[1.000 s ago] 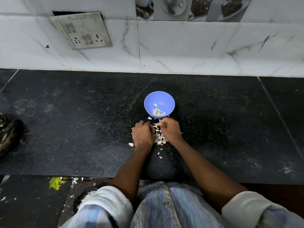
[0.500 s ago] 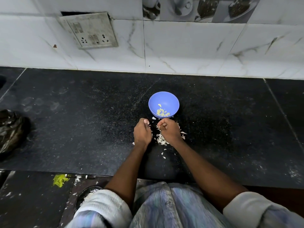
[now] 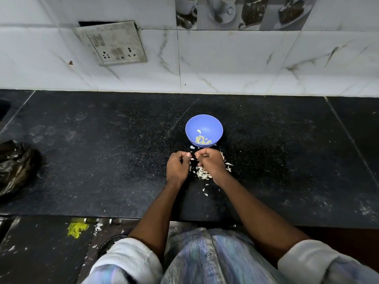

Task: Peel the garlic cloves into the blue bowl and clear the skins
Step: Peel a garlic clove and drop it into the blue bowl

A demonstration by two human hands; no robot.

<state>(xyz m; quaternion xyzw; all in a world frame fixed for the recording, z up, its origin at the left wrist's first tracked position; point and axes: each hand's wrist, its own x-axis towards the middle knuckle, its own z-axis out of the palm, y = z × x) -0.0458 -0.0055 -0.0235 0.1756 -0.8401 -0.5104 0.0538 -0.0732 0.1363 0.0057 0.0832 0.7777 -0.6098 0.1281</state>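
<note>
Whatever sits between my fingertips is too small and too covered to make out; I cannot tell whether it is a clove or only skin. My left hand point(image 3: 178, 168) and my right hand point(image 3: 211, 163) are both curled into loose fists, knuckles up, thumbs tipped toward each other and nearly meeting, each seeming to pinch something tiny. The heap of pale, papery garlic skins point(image 3: 202, 173) is partly hidden under my right hand, with flakes spilling out on both sides and a few strays trailing back toward the front edge of the surface.

The round blue plastic bowl point(image 3: 204, 130) stands just beyond my hands, about midway between the front edge and the back edge of the surface, smooth and glossy inside. A small cluster of yellowish peeled garlic cloves point(image 3: 202, 139) lies at its bottom, blurred together. The black speckled stone surface point(image 3: 102, 160) is dusty and smudged. At its left edge a crumpled, shiny black plastic bag point(image 3: 16, 165) is cut off by the frame.

My forearms run straight in from the front edge, bare below rolled pale sleeves.
</note>
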